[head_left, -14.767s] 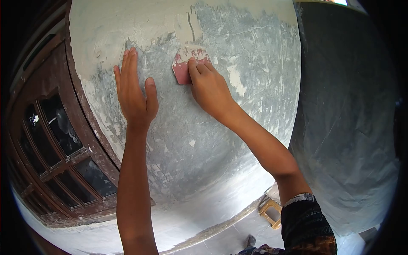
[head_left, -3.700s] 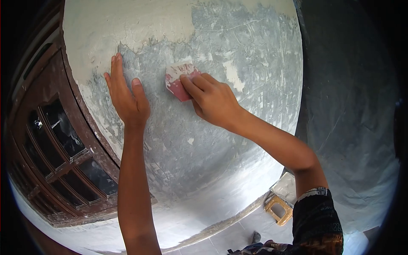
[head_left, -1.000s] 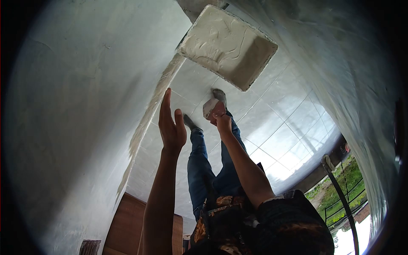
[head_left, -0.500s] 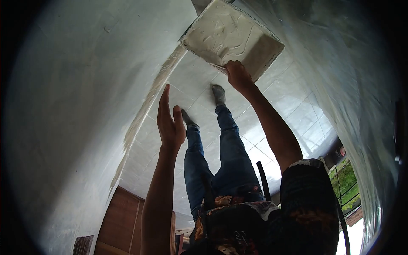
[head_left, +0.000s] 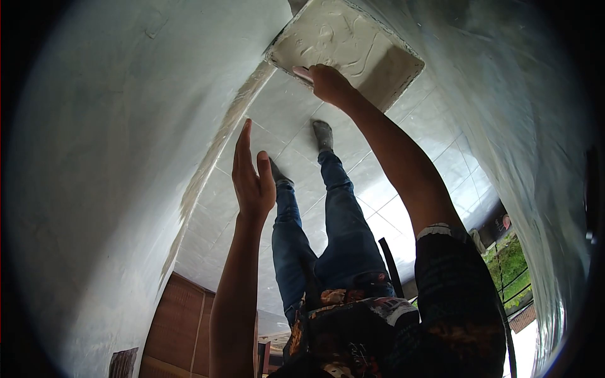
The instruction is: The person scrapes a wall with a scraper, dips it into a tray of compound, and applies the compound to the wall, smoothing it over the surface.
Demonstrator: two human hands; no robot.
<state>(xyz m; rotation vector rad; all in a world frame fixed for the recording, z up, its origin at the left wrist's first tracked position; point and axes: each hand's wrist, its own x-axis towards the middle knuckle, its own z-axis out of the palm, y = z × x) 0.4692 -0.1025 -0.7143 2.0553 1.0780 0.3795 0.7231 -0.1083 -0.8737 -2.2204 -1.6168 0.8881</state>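
A square tray [head_left: 414, 75] spread with wet cream-coloured plaster [head_left: 337, 38] is at the top of the view. At its near edge my right hand [head_left: 331, 84] is closed around a putty knife [head_left: 304, 74], whose flat end points left and is partly hidden by my fingers. My left hand [head_left: 253, 179] is raised over the floor near the wall's foot, fingers straight and thumb apart, holding nothing. What supports the tray is hidden.
A pale wall [head_left: 113, 170] fills the left side, with a rough brownish strip [head_left: 220, 142] along its base. Grey floor tiles [head_left: 296, 123] lie under my feet. Clear plastic sheeting [head_left: 517, 145] hangs at right. A brown wooden panel [head_left: 176, 321] is at lower left.
My right hand has moved up and to the left along the tray's near edge with the putty knife. My left hand has stayed nearly still.
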